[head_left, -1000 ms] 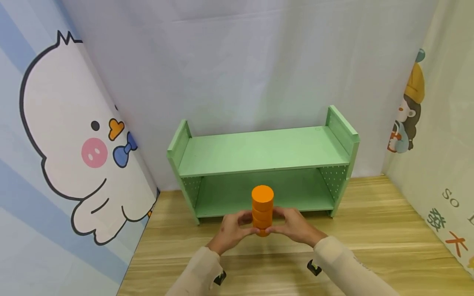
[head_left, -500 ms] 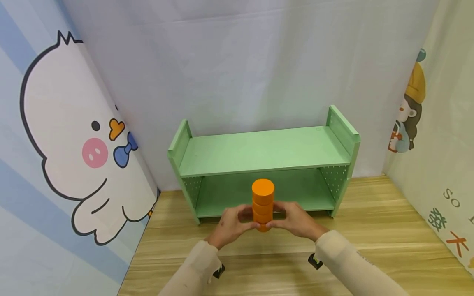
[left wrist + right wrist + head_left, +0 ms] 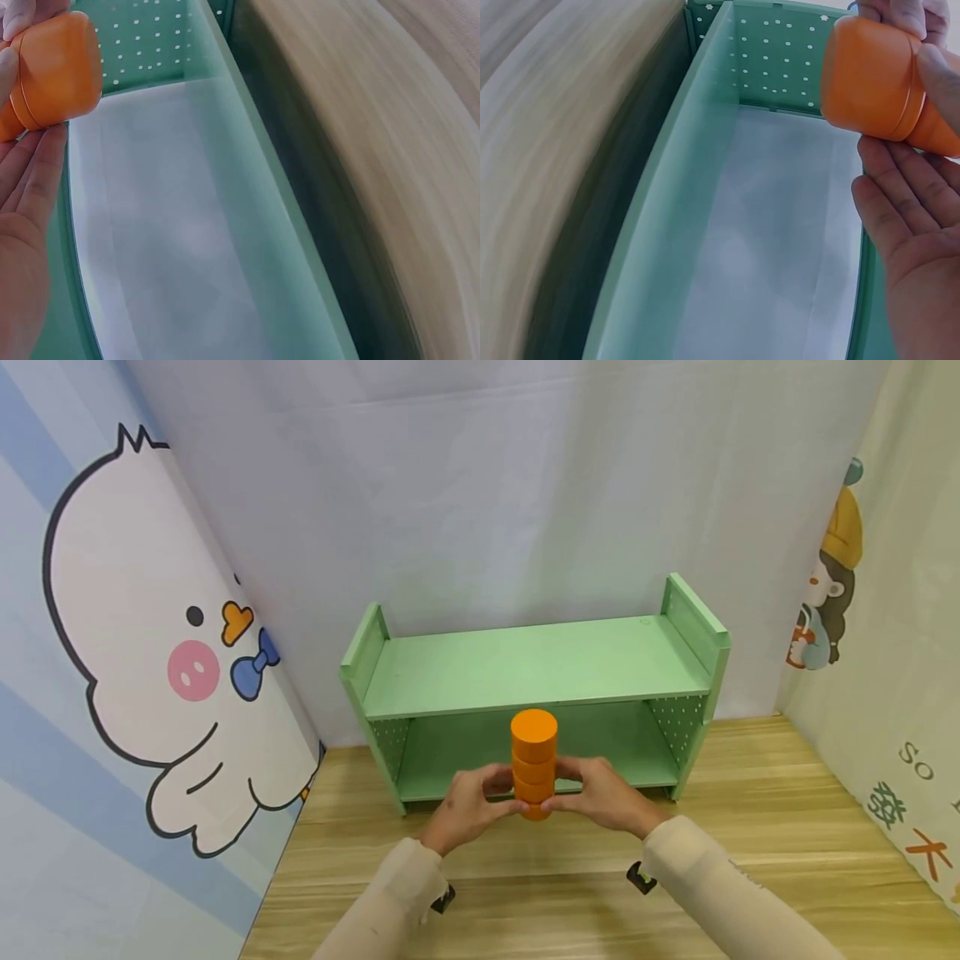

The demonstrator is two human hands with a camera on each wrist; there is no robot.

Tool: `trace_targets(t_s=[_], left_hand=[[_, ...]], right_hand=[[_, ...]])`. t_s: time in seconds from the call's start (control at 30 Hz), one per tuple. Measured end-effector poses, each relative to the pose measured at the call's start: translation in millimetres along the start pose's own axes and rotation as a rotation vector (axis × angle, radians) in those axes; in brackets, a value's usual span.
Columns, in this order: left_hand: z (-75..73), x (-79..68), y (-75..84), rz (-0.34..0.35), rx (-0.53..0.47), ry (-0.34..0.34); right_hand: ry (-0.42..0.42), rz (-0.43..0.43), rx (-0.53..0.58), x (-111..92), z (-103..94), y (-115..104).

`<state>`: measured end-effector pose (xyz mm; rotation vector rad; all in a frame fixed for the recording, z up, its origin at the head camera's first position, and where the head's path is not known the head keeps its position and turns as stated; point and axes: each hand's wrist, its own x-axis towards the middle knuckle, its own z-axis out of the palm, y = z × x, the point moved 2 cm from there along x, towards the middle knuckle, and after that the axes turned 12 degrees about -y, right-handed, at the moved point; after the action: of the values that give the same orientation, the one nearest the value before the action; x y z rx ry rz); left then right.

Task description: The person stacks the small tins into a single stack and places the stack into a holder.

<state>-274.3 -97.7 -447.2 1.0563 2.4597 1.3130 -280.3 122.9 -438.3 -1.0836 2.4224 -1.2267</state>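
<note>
An upright orange cylinder (image 3: 534, 763) with ring-like grooves is in front of the green shelf (image 3: 536, 670) in the head view. My left hand (image 3: 471, 806) holds its lower part from the left, thumb in front and fingers behind. From the opposite side my right hand (image 3: 604, 795) grips it the same way, so the two thumbtips nearly meet. In the left wrist view the smooth rounded end of the orange cylinder (image 3: 61, 69) lies between thumb and fingers. The right wrist view shows the orange cylinder (image 3: 870, 79) with a seam round it. Fingertips behind it are partly hidden.
The two-tier green shelf has raised, perforated side panels (image 3: 677, 722) and stands on a wooden tabletop (image 3: 780, 827) against a pale curtain (image 3: 525, 493). A cartoon-printed curtain (image 3: 127, 610) hangs at the left, another printed curtain (image 3: 907, 635) at the right.
Both hands have moved the orange cylinder slightly upward in the head view, and its top looks a little larger. The grip stays the same, and the shelf has not moved.
</note>
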Motion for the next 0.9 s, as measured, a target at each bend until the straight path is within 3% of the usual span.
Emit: trace_targets(t_s=[0.9], left_hand=[[-25.6, 16.6, 25.0, 0.107, 0.084, 0.011]], right_hand=[[0.026, -0.032, -0.085, 7.4, -32.1, -22.3]])
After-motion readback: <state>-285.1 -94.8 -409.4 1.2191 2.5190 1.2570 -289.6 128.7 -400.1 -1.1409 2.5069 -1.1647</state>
